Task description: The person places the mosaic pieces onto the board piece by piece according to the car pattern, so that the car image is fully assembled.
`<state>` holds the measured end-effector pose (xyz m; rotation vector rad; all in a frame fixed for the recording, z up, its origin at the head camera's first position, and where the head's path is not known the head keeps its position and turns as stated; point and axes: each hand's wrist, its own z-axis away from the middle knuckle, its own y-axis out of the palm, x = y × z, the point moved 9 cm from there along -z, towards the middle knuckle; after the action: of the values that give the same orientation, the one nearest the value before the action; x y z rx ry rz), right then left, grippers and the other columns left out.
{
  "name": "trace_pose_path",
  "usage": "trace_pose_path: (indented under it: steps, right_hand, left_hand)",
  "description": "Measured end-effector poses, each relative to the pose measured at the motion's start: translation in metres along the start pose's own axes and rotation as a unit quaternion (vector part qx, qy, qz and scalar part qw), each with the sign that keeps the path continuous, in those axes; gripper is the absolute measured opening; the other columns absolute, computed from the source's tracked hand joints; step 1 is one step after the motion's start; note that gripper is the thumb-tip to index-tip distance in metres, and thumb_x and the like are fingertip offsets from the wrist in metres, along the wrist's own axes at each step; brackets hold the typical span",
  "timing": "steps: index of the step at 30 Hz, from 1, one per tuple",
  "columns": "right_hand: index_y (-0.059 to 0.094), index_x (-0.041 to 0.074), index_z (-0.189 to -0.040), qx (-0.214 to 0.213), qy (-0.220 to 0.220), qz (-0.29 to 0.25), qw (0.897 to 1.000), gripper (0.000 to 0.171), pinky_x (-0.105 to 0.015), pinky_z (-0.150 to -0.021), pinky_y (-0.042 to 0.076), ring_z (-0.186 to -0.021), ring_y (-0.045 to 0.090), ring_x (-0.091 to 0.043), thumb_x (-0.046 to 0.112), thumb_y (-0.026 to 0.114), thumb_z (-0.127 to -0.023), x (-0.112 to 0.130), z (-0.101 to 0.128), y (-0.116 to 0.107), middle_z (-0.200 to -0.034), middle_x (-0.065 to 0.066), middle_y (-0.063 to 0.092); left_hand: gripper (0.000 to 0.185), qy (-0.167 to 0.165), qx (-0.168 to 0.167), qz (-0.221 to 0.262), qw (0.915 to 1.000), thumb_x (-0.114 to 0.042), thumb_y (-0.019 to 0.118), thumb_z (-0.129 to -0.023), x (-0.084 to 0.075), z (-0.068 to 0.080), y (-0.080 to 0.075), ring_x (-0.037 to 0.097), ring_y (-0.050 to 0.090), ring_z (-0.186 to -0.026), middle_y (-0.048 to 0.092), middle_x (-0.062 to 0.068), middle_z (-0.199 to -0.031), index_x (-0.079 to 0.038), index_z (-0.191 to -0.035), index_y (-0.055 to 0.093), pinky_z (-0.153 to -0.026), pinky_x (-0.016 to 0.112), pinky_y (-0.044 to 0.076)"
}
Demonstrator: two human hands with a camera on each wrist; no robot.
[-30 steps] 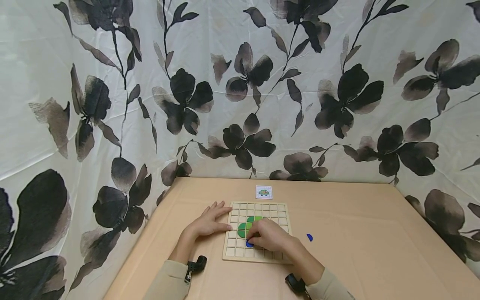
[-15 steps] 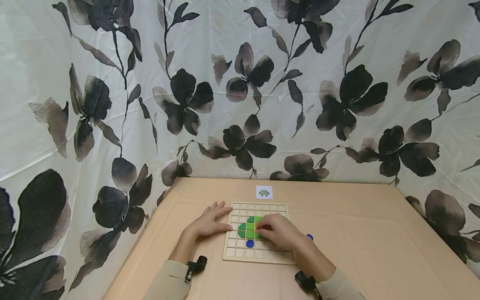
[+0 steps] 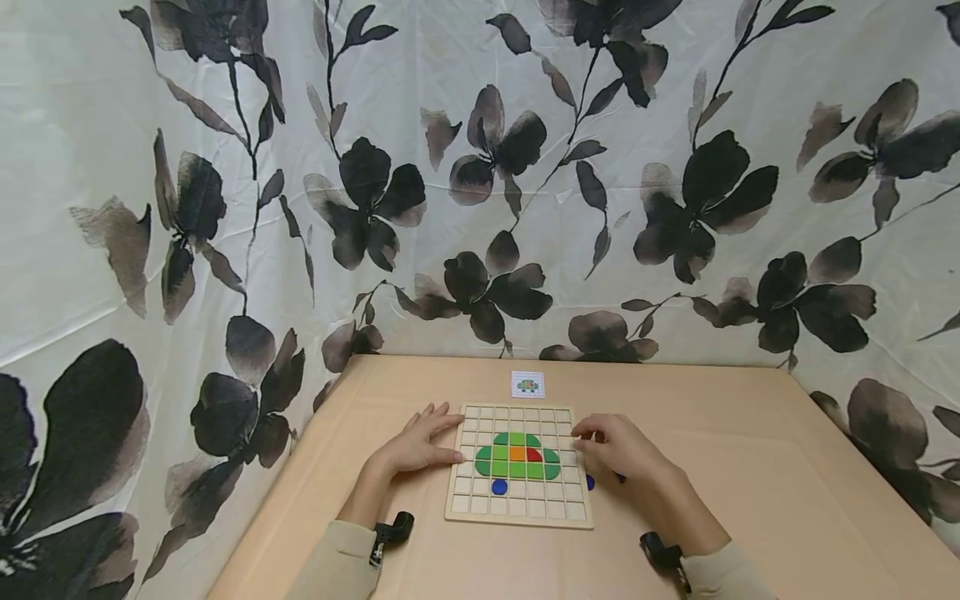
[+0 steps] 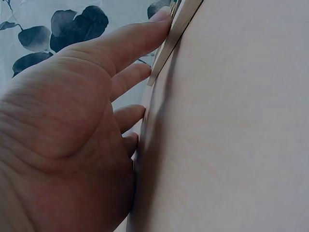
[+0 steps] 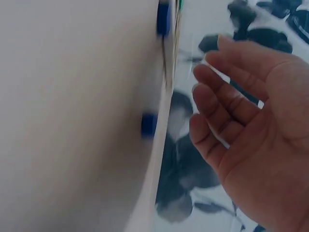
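Observation:
A wooden grid board [image 3: 465,505] lies on the table. Green pieces [image 3: 501,469] form a domed shape on it, with an orange square [image 3: 517,453] and a red piece [image 3: 534,455] among them. Below sits a blue disc [image 3: 499,487]. My left hand [image 3: 415,444] rests at the board's left side, fingers extended; in the left wrist view its thumb [image 4: 145,38] touches the edge. Over the right edge hovers my right hand [image 3: 626,450], fingers loosely bent and holding nothing. Near it lie a blue piece [image 3: 590,482] by the board and another blue piece [image 5: 148,124], mostly hidden in the head view.
Behind the board lies a small card [image 3: 528,384] printed with a coloured grid figure. The table [image 3: 750,467] extends to both sides. A floral cloth [image 3: 420,217] hangs behind its far edge.
My right hand has moved from the blue disc, across the board's middle, to the right edge. The red and orange pieces and a blue piece have come into view. The left hand stays put.

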<state>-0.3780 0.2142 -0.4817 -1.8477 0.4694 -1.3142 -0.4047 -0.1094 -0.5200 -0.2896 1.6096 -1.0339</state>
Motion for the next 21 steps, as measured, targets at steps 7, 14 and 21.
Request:
trace_pose_path:
  steps: [7, 14, 21]
  right_hand:
    - [0.078, 0.006, -0.106, 0.053, -0.005, -0.035, 0.998, 0.015, -0.023, -0.063, 0.048, -0.076, 0.055, -0.012, 0.012, 0.078, -0.092, -0.013, 0.004, -0.006, -0.087, 0.003, 0.068]
    - [0.078, 0.007, -0.09, 0.142, -0.012, -0.095, 0.985, 0.008, -0.021, -0.053, 0.046, -0.062, 0.055, -0.008, 0.005, 0.083, -0.084, -0.012, 0.011, 0.007, -0.073, 0.0, 0.067]
    - [0.076, 0.008, -0.09, 0.17, 0.022, -0.102, 0.98, 0.015, -0.021, -0.051, 0.043, -0.064, 0.054, -0.011, 0.004, 0.087, -0.08, -0.012, 0.015, 0.013, -0.074, 0.001, 0.063]
  left_hand:
    - [0.077, -0.002, 0.0, 0.001, 1.0, -0.047, 0.08, -0.088, 0.0, 0.0, -0.001, 0.045, 0.003, -0.161, 0.021, 0.02, -0.172, -0.019, -0.154, 0.052, -0.13, 0.062, -0.003]
    - [0.076, 0.001, 0.0, 0.001, 1.0, -0.046, 0.08, -0.088, -0.001, -0.001, -0.001, 0.046, 0.003, -0.161, 0.021, 0.021, -0.172, -0.019, -0.154, 0.052, -0.13, 0.063, -0.003]
    - [0.076, 0.005, 0.001, -0.003, 1.0, -0.047, 0.08, -0.088, -0.002, 0.0, -0.001, 0.046, 0.004, -0.161, 0.021, 0.022, -0.172, -0.018, -0.154, 0.052, -0.13, 0.063, -0.003]
